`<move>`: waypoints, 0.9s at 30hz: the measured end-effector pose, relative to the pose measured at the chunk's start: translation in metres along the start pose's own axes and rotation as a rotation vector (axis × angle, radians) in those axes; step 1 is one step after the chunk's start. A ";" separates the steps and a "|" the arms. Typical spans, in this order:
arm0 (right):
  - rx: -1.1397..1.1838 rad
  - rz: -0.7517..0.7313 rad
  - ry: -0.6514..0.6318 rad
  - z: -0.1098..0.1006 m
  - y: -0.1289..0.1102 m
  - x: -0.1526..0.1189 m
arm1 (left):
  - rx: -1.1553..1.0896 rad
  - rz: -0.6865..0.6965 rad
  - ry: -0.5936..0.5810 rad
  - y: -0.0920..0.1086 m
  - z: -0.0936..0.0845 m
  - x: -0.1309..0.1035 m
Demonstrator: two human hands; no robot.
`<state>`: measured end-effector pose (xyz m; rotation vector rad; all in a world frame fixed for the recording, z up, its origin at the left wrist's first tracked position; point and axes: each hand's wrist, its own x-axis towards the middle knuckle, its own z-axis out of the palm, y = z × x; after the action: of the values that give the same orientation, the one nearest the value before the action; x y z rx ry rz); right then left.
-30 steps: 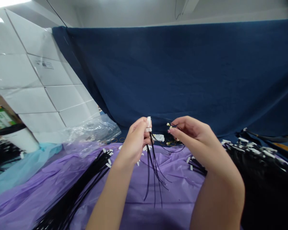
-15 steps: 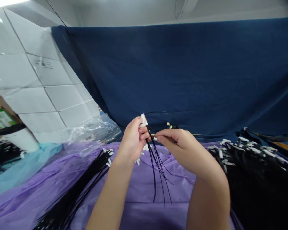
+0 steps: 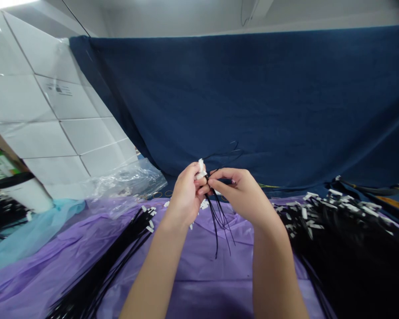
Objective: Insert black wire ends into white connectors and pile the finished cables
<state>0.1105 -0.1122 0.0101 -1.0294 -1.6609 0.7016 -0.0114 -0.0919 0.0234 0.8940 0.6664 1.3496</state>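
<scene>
My left hand [image 3: 186,192] is closed around several thin black wires [image 3: 216,217], with white connector-like end pieces [image 3: 201,167] showing above the thumb and fingers. The lower lengths of the wires hang over the purple cover. Close beside it, my right hand [image 3: 234,188] pinches at the black wires just under the white pieces, thumb and forefinger together. Thin black strands arch up behind the fingers against the blue cloth. Exactly which strand the right fingertips grip is too small to make out.
A bundle of black wires with white ends [image 3: 119,257] lies at left on the purple cover [image 3: 199,288]. A larger pile [image 3: 349,248] sits at right. White boxes [image 3: 23,97], a lidded cup [image 3: 26,192] and clear plastic [image 3: 133,177] stand left; blue cloth [image 3: 252,97] hangs behind.
My right hand has moved left, up against the left hand's fingers. The hanging wire ends reach less far down, and more loose strands arch above the hands.
</scene>
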 end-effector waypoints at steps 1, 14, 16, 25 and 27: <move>0.026 0.001 -0.001 0.001 0.000 0.001 | -0.005 0.008 0.003 0.000 0.000 0.000; 0.269 0.004 -0.072 0.002 0.003 0.002 | -0.028 -0.113 -0.111 0.008 -0.006 -0.003; 0.321 -0.003 -0.081 0.003 0.003 0.003 | -0.027 -0.108 -0.132 0.008 -0.007 -0.002; 0.124 0.035 -0.037 0.007 0.000 0.000 | -0.061 0.056 -0.055 0.005 -0.006 0.001; 0.110 0.038 -0.048 0.008 -0.002 0.000 | -0.066 0.060 -0.050 0.006 -0.007 0.001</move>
<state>0.1023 -0.1134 0.0094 -0.9749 -1.6290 0.8394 -0.0203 -0.0896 0.0248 0.8979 0.5571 1.3906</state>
